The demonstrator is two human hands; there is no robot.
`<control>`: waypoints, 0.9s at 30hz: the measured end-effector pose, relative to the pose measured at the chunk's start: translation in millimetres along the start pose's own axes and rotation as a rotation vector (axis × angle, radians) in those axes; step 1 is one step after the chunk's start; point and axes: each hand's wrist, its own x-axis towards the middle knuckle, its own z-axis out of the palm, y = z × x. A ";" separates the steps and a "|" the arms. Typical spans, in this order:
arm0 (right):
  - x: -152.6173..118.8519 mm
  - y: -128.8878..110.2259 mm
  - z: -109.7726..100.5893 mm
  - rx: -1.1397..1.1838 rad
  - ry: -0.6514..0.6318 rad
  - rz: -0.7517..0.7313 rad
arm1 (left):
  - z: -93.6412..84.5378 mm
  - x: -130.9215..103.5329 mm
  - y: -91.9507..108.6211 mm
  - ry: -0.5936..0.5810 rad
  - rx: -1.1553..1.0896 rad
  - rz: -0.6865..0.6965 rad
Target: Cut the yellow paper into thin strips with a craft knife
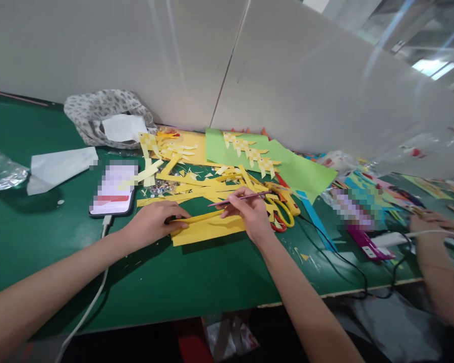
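Note:
A folded yellow sheet (208,231) is held a little above the green table. My left hand (157,219) pinches its left end between thumb and fingers. My right hand (249,209) is closed on a thin purple pencil-like tool (256,195) and rests against the sheet's right part. Yellow paper strips (196,190) lie in a heap just behind the sheet. Right of my right hand are yellow-handled scissors (287,206), with a red handle loop below them. Woven yellow paper fish (251,154) lie on a green sheet (302,166) behind.
A charging phone (113,189) lies at the left, near a white cloth (62,166) and a patterned fabric bag (109,118). Blue strips (318,222), a black cable and a purple box (369,244) are at the right. Another person's arm (439,267) reaches in at the far right.

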 end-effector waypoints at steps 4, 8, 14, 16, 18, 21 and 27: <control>7.3 7.1 7.4 0.008 -0.134 0.109 | -0.4 -0.3 1.9 0.019 0.017 -0.031; 0.7 19.7 2.0 0.066 -0.111 0.226 | -0.8 -0.4 3.5 0.007 0.023 -0.005; -10.7 7.6 -20.1 0.028 -0.130 0.332 | -0.3 0.8 2.4 -0.003 0.024 0.025; -12.0 3.4 -22.9 0.017 -0.118 0.332 | -0.3 1.5 1.1 0.001 0.013 0.043; -13.2 2.2 -22.4 0.018 -0.118 0.354 | -0.6 2.1 -0.2 0.007 -0.002 0.051; -15.3 1.5 -17.5 0.002 -0.135 0.389 | -1.6 2.6 -1.1 0.014 -0.028 0.060; -22.5 -3.0 -0.8 0.047 -0.086 0.354 | -3.6 1.3 1.3 -0.035 -0.082 0.068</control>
